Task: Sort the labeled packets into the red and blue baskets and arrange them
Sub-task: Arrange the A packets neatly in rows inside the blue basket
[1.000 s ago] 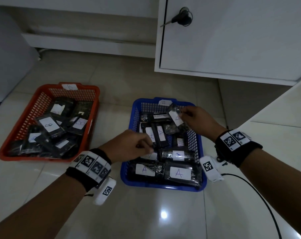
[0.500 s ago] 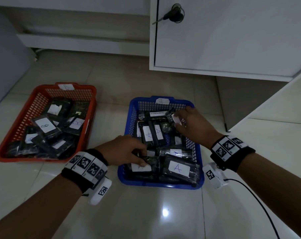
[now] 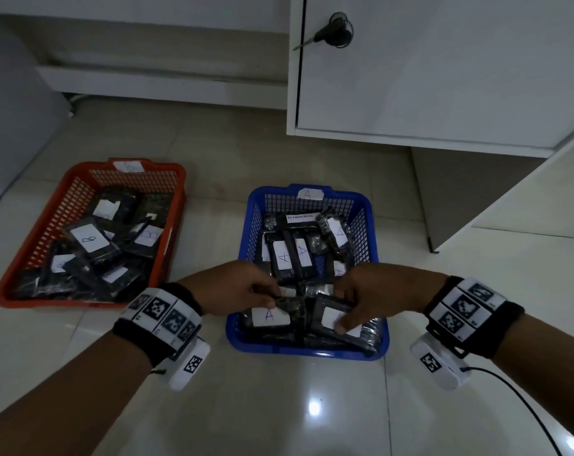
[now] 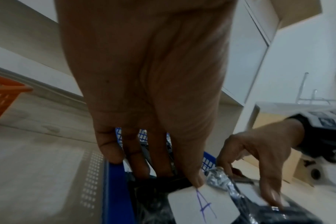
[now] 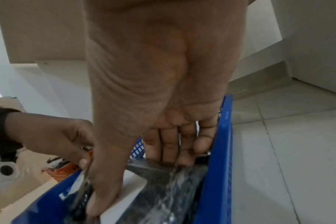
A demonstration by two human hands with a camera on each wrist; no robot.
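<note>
Your left hand [image 3: 243,287] pinches one A-labelled packet [image 3: 269,315] and your right hand [image 3: 374,296] grips its neighbour [image 3: 331,319], both at the near end of the blue basket [image 3: 307,352]; tugging these slippery packets probably topples the upright row [image 3: 290,255] behind.

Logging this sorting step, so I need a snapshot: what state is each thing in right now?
Blue plastic basket: on floor, holds A-labelled packets.
Red plastic basket: on floor, holds B-labelled packets.
Left hand: grips a black packet labelled A.
Right hand: grips a neighbouring black packet.
White cabinet door: closed, key in lock.
</note>
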